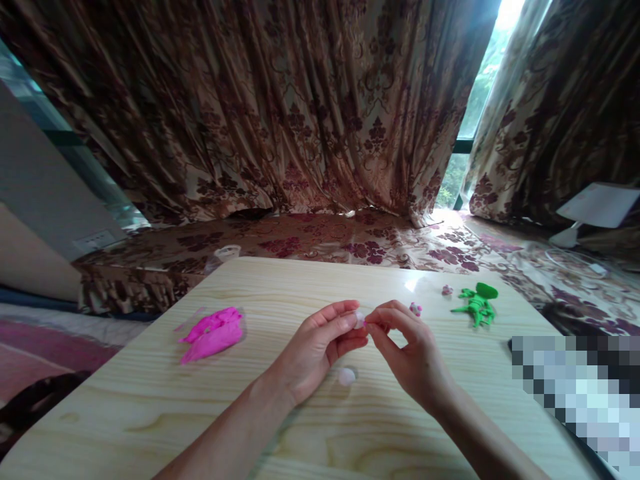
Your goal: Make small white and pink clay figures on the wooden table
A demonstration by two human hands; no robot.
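My left hand (313, 343) pinches a small white lump of modelling clay (359, 320) between thumb and fingers, above the middle of the table. Close against it, my right hand (407, 340) has thumb and forefinger pressed together at a tiny pink bit of clay (365, 324); whether this is stuck to the white lump I cannot tell. A round white ball of clay (347, 377) lies on the table just below my hands. Beyond my right hand sits a small white piece with pink dots (415, 309), partly hidden by the fingers.
Bright pink clay in a wrapper (213, 335) lies left on the wooden table (280, 280). A green figure (479, 305) and a small pinkish piece (447, 290) lie at the far right. A clear cup (227, 252) stands past the back edge. A blurred-out device (580, 393) borders the right edge.
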